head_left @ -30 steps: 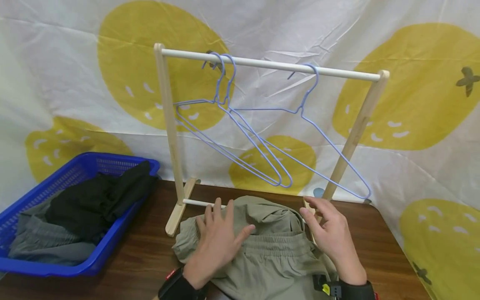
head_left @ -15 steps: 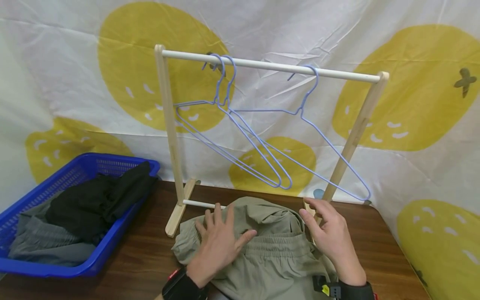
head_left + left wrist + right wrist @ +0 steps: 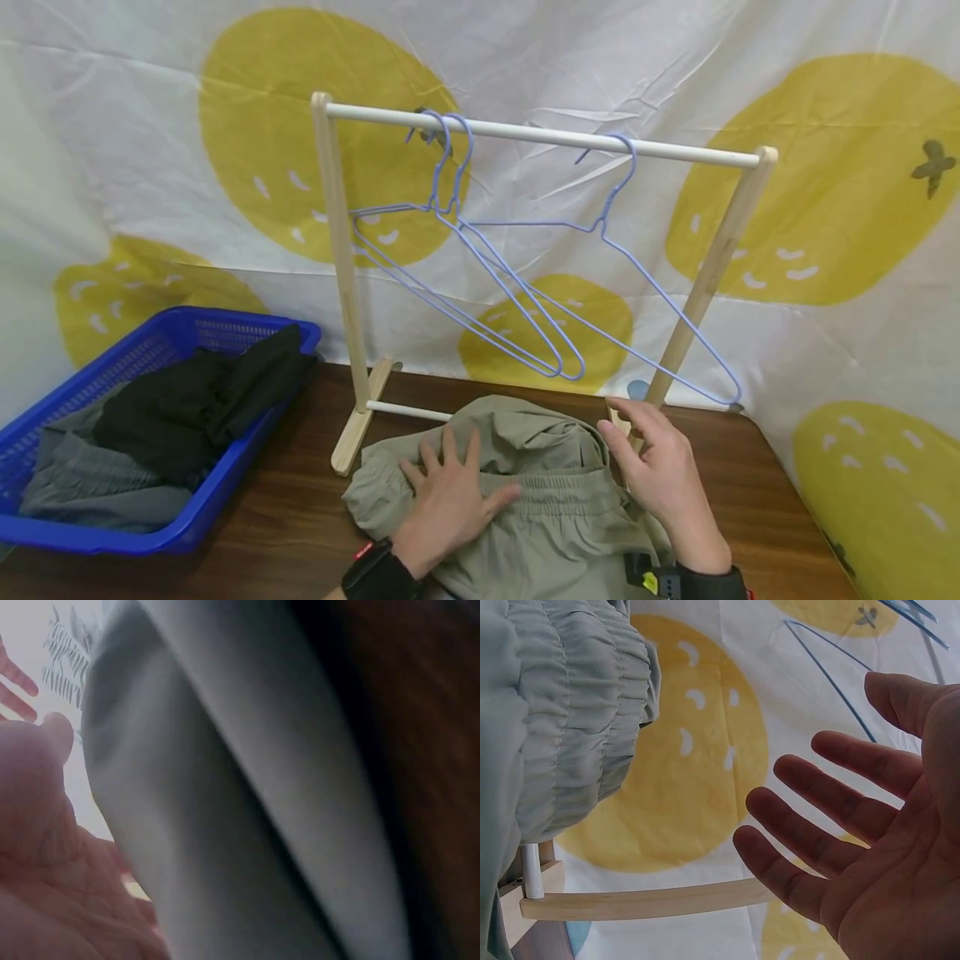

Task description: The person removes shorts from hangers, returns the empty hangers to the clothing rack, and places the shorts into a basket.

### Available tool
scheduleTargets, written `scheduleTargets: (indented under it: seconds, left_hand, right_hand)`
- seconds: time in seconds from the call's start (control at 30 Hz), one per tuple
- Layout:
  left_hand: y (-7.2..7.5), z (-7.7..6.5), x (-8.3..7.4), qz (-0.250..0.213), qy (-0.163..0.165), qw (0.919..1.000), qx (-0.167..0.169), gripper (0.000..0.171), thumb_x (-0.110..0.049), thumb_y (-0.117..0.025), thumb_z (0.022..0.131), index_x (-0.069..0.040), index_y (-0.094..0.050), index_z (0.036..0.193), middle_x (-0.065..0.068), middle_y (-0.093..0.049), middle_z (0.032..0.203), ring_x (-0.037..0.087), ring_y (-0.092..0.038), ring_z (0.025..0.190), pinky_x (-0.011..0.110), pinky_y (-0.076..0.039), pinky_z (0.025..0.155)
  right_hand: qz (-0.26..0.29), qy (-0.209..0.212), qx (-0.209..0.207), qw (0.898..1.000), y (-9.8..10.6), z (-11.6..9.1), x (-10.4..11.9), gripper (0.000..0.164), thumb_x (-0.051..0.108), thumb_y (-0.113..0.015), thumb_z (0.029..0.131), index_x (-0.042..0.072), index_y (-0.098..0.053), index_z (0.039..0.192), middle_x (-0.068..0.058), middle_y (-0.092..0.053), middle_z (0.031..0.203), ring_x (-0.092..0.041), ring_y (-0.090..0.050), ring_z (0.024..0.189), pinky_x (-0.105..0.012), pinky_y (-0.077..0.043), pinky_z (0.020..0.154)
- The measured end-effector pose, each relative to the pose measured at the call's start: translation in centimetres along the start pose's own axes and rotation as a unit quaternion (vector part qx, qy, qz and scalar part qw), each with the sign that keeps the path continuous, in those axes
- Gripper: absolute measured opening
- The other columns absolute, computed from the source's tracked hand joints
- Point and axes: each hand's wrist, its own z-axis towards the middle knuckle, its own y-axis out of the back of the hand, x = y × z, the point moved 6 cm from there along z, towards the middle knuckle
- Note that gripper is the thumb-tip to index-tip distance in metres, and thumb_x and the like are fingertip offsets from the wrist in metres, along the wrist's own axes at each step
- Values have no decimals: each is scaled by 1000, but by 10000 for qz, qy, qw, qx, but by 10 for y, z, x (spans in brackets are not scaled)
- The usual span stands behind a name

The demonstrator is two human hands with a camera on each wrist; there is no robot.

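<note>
A pair of olive-grey pants (image 3: 555, 542) lies bunched on the table, its gathered elastic waistband (image 3: 558, 492) running across the middle; the leg ends are out of sight. Over the left part of the cloth, my left hand (image 3: 453, 497) rests with spread fingers. In the left wrist view the cloth (image 3: 165, 795) is blurred and close beside the palm (image 3: 60, 892). My right hand (image 3: 663, 471) is held by the right end of the waistband, fingers loosely bent and holding nothing. The right wrist view shows a gap between that hand (image 3: 870, 817) and the waistband (image 3: 585, 720).
Behind the pants stands a wooden rack with a white top rail (image 3: 540, 132). Blue wire hangers hang from it, two at left and one (image 3: 603, 221) at right. A blue basket (image 3: 191, 521) with dark and grey clothes (image 3: 180, 408) stands at left. A patterned cloth backs the table.
My left hand has slid towards me and slightly right over the pants. The right hand stays nearly still, and the hangers and basket stand as before.
</note>
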Motion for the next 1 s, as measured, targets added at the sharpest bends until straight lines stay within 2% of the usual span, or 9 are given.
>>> scheduleTargets:
  seconds: [0.17, 0.3, 0.5, 0.7, 0.8, 1.0]
  left_hand:
    - [-7, -1, -2, -70, 185, 9993, 332, 101, -77, -55, 90, -10, -31, 163, 38, -19, 163, 72, -14, 142, 90, -9, 102]
    - [-11, -1, -6, 91, 223, 9983, 536, 105, -80, -56, 87, -12, -31, 163, 38, -22, 162, 72, -15, 142, 90, -10, 101]
    - [-16, 3, -12, 287, -26, 9977, 621, 114, -82, -62, 81, -14, -26, 165, 39, -25, 160, 73, -19, 140, 90, -13, 99]
    - [-22, 9, -18, 378, -188, 9943, 981, 124, -82, -71, 73, -22, -17, 167, 38, -18, 163, 74, -18, 139, 89, -17, 100]
    - [-25, 12, -21, 578, -241, 9919, 1105, 124, -80, -76, 70, -24, -22, 166, 36, -16, 164, 74, -19, 139, 89, -18, 100]
    - [-26, 13, -27, 1334, -371, 9834, 1176, 122, -79, -82, 60, -28, -38, 161, 34, -19, 164, 72, -25, 138, 89, -25, 97]
  right_hand:
    - [81, -67, 102, 9999, -4, -2, 0, 32, 4, -74, 91, 3, -72, 123, -14, -73, 114, -32, -67, 96, -29, -49, 60]
    - [67, -123, 175, 9997, -6, -3, 1, 33, 4, -74, 92, 4, -72, 125, -13, -73, 117, -34, -69, 99, -32, -53, 65]
    - [57, -222, 319, 9992, -8, -3, 2, 33, 6, -72, 94, 4, -70, 128, -13, -72, 122, -31, -69, 105, -48, -58, 79]
    - [22, -146, 291, 9995, -8, -2, 4, 33, 6, -73, 94, 3, -70, 127, -13, -72, 122, -32, -69, 105, -48, -56, 78]
    - [4, -149, 306, 9994, -8, -2, 4, 33, 6, -73, 94, 2, -70, 126, -13, -72, 122, -32, -69, 106, -50, -56, 78]
    - [30, -108, 299, 9995, -8, -1, 5, 33, 5, -74, 93, 2, -70, 126, -13, -71, 123, -31, -69, 104, -48, -57, 77]
